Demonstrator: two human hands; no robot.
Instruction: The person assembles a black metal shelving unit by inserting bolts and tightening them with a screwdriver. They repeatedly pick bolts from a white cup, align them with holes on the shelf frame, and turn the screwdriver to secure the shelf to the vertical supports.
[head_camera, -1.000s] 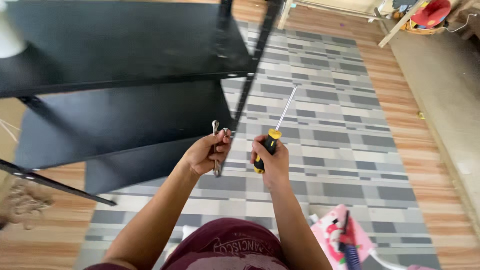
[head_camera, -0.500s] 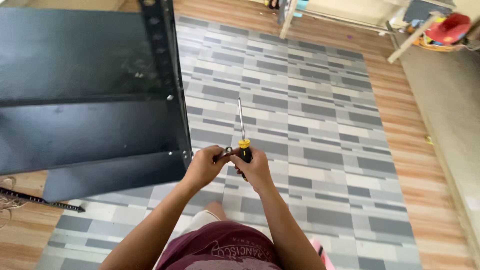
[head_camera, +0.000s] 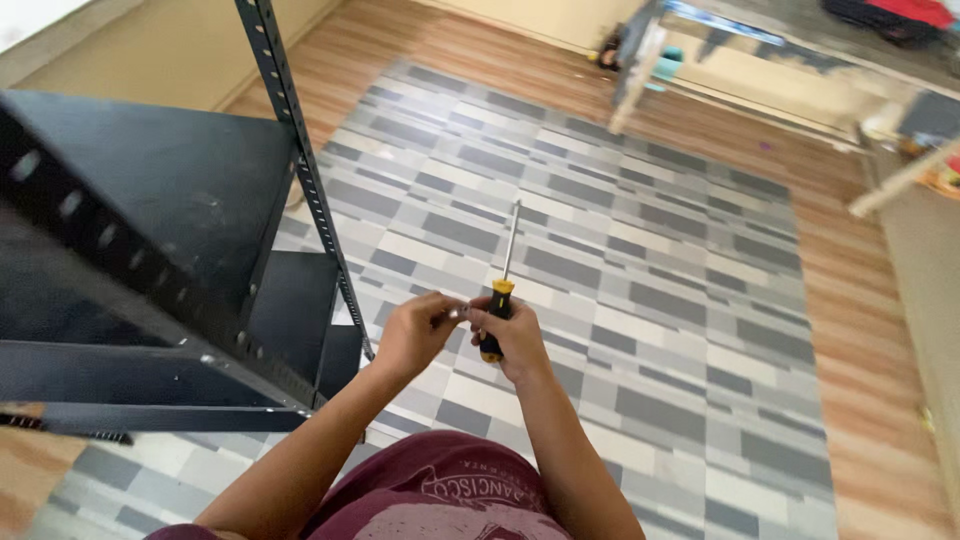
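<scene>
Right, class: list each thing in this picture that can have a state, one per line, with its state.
Screwdriver: held upright in the right hand, shaft pointing away.
Small metal part: pinched in the left hand fingertips, touching the right hand.
Black rack: standing, shelves bare.
Rug: lying flat on the wood floor.

Matt black metal shelf (head_camera: 150, 200) beside glossy plastic-handled, steel-shafted screwdriver (head_camera: 497, 305); smooth patterned grey mat (head_camera: 650, 250) over polished wood floor (head_camera: 880, 330).
</scene>
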